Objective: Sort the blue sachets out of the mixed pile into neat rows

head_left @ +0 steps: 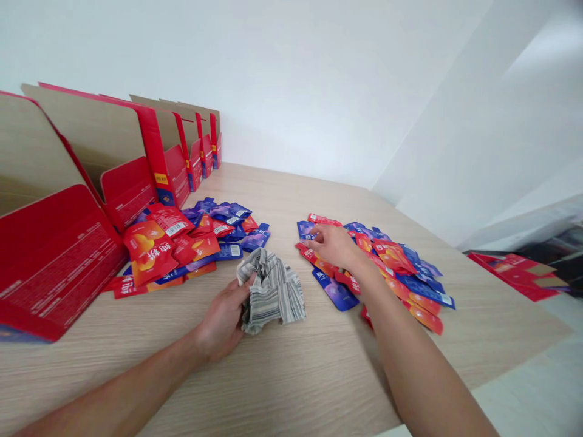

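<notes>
Between thumb and fingers my left hand (224, 318) grips a crumpled cloth (273, 290) with grey, black and white stripes, just above the wooden tabletop. My right hand (331, 243) is over the left side of the right-hand pile, its fingers curled into a pinch. Close to those fingertips lie a blue sachet (304, 230) and a red sachet (306, 252); what is between the fingers, if anything, is hidden. More blue and red-orange sachets spread under and beyond the right forearm, including a blue sachet (334, 290) near the front.
Another heap of red and blue sachets (182, 246) lies left of the cloth. Several open red cardboard boxes (59, 261) stand in a row along the table's left side. A white wall (291, 91) rises behind the table (291, 376). Off the right edge, red cardboard (514, 276) shows blurred.
</notes>
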{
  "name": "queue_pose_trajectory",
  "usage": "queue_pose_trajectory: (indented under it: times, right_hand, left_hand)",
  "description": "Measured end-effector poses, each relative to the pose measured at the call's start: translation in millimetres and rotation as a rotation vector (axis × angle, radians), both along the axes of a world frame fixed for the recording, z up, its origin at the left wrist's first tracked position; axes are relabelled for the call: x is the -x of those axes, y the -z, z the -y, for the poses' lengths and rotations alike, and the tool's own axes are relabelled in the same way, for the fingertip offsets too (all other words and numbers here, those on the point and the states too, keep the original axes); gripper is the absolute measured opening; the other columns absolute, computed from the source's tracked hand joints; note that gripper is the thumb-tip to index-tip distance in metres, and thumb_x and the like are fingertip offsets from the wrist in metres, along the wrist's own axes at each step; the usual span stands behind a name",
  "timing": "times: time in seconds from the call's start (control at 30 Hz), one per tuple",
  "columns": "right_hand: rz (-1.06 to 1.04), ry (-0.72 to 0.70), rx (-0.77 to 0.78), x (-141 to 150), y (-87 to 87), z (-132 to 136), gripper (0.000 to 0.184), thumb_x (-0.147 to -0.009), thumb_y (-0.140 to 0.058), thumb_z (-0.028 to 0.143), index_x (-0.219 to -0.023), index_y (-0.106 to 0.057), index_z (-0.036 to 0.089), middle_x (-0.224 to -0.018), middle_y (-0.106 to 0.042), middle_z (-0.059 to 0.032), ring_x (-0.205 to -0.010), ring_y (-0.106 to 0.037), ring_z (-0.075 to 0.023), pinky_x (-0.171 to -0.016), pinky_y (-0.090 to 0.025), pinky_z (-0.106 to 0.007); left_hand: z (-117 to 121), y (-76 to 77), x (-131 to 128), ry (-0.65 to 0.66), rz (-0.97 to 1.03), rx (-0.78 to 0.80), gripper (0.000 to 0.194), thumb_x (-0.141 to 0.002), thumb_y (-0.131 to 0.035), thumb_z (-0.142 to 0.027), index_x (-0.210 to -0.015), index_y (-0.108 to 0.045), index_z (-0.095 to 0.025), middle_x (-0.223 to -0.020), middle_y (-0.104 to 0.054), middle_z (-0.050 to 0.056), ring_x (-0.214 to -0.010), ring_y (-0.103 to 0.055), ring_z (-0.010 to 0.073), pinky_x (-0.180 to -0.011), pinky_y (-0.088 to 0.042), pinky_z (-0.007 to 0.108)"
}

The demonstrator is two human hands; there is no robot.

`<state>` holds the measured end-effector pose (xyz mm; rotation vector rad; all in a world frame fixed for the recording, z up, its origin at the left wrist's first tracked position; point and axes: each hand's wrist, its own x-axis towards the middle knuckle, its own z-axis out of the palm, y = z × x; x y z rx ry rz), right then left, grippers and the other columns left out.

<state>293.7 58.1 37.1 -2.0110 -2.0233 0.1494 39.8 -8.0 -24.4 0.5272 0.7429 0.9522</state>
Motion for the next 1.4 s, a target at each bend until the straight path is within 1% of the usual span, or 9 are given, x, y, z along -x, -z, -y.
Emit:
queue_pose_trajectory:
  times: [0.2,0.37,0.57,0.67,0.73,0.83,0.93,1.13,1.4]
  right_hand:
    - [0.356,0.060,0.166,-4.6,14.3,24.8,0.037,-0.094,-0.071,0.047,-0.112,-0.073,0.014,-0.116,-0.077,-0.0185,-0.108,-0.073,-0.0327,-0.080,-0.052,-0.033]
    - [0.406,0.117,0.108,7.4,20.7,24.3,0.028,-0.103,-0.051,0.025,-0.109,-0.074,0.011,-0.115,-0.076,-0.0233,-0.107,-0.074,-0.0333,-0.083,-0.052,-0.035]
    - [0.307,0.192,-0.075,28.4,11.2,33.3,0.036,-0.106,-0.040,0.023,-0.116,-0.072,0.012,-0.100,-0.079,-0.0209,-0.094,-0.076,-0.0334,-0.081,-0.052,-0.037]
    - [0.119,0.038,-0.103,65.8,18.1,48.8,0.039,-0.107,-0.037,0.021,-0.129,-0.069,0.016,-0.102,-0.080,-0.0155,-0.092,-0.077,-0.0284,-0.086,-0.054,-0.036]
    - [-0.028,-0.230,-0.099,91.1,28.7,58.4,0.043,-0.107,-0.040,0.023,-0.146,-0.059,0.016,-0.130,-0.074,-0.0163,-0.117,-0.072,-0.0278,-0.100,-0.054,-0.038]
    - [-0.169,-0.546,-0.070,113.5,48.4,64.5,0.065,-0.109,-0.045,0.041,-0.166,-0.031,0.013,-0.174,-0.027,-0.0197,-0.161,-0.026,-0.0331,-0.125,-0.034,-0.053]
    - [-0.244,-0.529,-0.061,118.2,65.2,62.9,0.079,-0.110,-0.039,0.052,-0.171,-0.004,0.016,-0.178,-0.001,-0.0192,-0.164,0.002,-0.0349,-0.128,-0.021,-0.066]
    - [-0.288,-0.498,-0.128,125.1,77.2,71.1,0.086,-0.110,-0.039,0.052,-0.169,0.018,0.025,-0.178,0.003,-0.0149,-0.164,0.006,-0.0307,-0.130,-0.018,-0.065]
    - [-0.301,-0.556,-0.148,131.8,67.2,82.7,0.073,-0.109,-0.040,0.031,-0.171,-0.007,0.012,-0.175,-0.016,-0.0210,-0.165,-0.009,-0.0293,-0.131,-0.025,-0.060]
  left_hand:
    - [-0.1,-3.0,-2.0,-0.014,0.001,-0.016,0.024,-0.092,-0.067,-0.018,-0.116,-0.071,-0.015,-0.099,-0.081,0.009,-0.087,-0.079,0.0251,-0.074,-0.065,0.032]
    - [-0.8,-5.7,-1.6,-0.040,0.030,-0.012,0.027,-0.092,-0.067,-0.015,-0.119,-0.071,-0.015,-0.100,-0.082,0.009,-0.083,-0.079,0.0245,-0.073,-0.065,0.033]
    - [-4.1,-10.8,-2.4,-0.116,0.067,0.089,0.028,-0.101,-0.054,-0.019,-0.122,-0.071,-0.013,-0.101,-0.082,0.011,-0.081,-0.079,0.0240,-0.071,-0.066,0.034]
    - [-6.7,-12.4,-2.4,-0.133,0.084,0.129,0.030,-0.104,-0.049,-0.021,-0.120,-0.072,-0.010,-0.102,-0.081,0.012,-0.084,-0.079,0.0242,-0.075,-0.066,0.035]
    - [-8.5,-12.4,-1.9,-0.169,0.089,0.146,0.031,-0.105,-0.046,-0.020,-0.120,-0.072,-0.010,-0.102,-0.081,0.012,-0.087,-0.079,0.0234,-0.077,-0.065,0.034]
    - [-10.3,-10.8,-1.1,-0.197,0.117,0.132,0.034,-0.104,-0.043,-0.017,-0.124,-0.071,-0.011,-0.105,-0.080,0.011,-0.089,-0.078,0.0219,-0.079,-0.065,0.032]
    - [-10.0,-9.0,-0.8,-0.168,0.141,0.098,0.035,-0.103,-0.046,-0.017,-0.128,-0.069,-0.014,-0.108,-0.080,0.010,-0.092,-0.077,0.0213,-0.082,-0.064,0.032]
    - [-7.4,-8.3,1.2,-0.149,0.127,0.114,0.033,-0.103,-0.048,-0.020,-0.127,-0.070,-0.014,-0.107,-0.079,0.010,-0.095,-0.077,0.0214,-0.088,-0.063,0.032]
    - [-8.4,-9.2,1.3,-0.203,0.096,0.139,0.025,-0.096,-0.052,-0.015,-0.109,-0.073,-0.014,-0.097,-0.079,0.008,-0.089,-0.077,0.0207,-0.085,-0.064,0.031]
